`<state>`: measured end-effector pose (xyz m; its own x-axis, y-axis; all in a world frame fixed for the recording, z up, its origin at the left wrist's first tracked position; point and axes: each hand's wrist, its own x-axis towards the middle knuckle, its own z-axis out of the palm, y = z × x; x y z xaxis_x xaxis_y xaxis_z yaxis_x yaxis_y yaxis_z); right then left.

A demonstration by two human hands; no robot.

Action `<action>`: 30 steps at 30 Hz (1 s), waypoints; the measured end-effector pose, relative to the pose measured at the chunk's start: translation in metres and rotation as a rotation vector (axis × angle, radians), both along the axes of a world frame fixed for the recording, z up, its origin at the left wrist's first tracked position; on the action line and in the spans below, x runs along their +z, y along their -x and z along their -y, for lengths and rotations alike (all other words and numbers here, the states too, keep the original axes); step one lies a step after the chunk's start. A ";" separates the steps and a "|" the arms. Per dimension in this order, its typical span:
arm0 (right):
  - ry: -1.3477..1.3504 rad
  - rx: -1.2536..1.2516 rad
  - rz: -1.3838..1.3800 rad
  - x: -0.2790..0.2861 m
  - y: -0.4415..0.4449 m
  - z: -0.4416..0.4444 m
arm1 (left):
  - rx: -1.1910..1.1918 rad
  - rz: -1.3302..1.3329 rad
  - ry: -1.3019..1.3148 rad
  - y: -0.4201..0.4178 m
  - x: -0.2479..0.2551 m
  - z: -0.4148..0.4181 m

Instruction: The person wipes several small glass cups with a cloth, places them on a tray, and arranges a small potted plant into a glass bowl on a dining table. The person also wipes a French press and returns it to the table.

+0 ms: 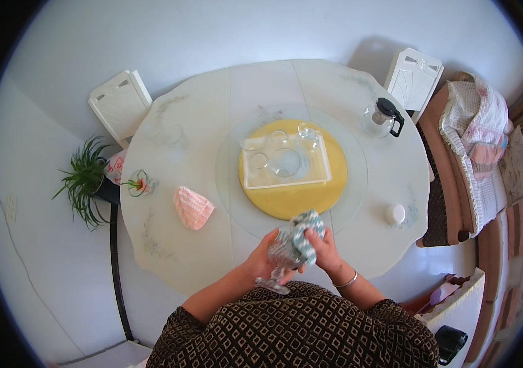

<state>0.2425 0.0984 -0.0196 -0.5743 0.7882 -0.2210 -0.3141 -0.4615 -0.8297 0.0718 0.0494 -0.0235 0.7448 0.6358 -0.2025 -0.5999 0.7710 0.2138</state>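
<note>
A clear stemmed glass (pixel 284 250) lies tilted between my hands near the table's front edge, its foot towards my body. Around its bowl my left hand (pixel 264 257) is closed. My right hand (pixel 326 250) grips a green and white cloth (pixel 307 232) pressed against the glass's rim side. Beyond them, a white-rimmed clear tray (pixel 289 184) rests on a round yellow board (pixel 284 204), with several clear glass pieces in and about it. A folded pink and white striped cloth (pixel 193 208) lies on the table to the left.
On the pale table (pixel 188 152), a glass teapot with a black lid (pixel 381 119) stands at the back right and a white round container (pixel 395 214) at the right. A small glass vase with a plant (pixel 140 185) stands at the left edge. Two white folding chairs (pixel 121 103) flank the table's far side.
</note>
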 end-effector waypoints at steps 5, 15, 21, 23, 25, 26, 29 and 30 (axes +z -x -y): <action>0.417 -0.301 -0.256 -0.024 0.004 -0.021 | 0.036 -0.984 -0.314 -0.004 -0.015 -0.016; 0.298 -0.351 -0.043 -0.066 -0.012 -0.041 | 0.669 -1.516 -1.383 -0.030 -0.030 -0.053; -0.584 -0.678 0.729 -0.051 -0.045 -0.072 | 0.633 -1.677 -1.329 -0.040 -0.048 -0.087; -0.515 -0.369 0.770 -0.032 -0.063 -0.078 | 0.657 -1.698 -1.246 -0.045 -0.058 -0.101; -0.495 -0.076 0.851 -0.017 -0.068 -0.083 | 0.681 -1.723 -1.211 -0.052 -0.061 -0.112; -0.512 0.070 0.912 -0.010 -0.066 -0.084 | 0.695 -1.736 -1.191 -0.055 -0.062 -0.116; -0.543 0.201 0.962 -0.004 -0.058 -0.094 | 0.674 -1.792 -1.213 -0.061 -0.080 -0.133; -0.555 0.185 0.985 -0.003 -0.056 -0.097 | 0.671 -1.790 -1.209 -0.062 -0.084 -0.138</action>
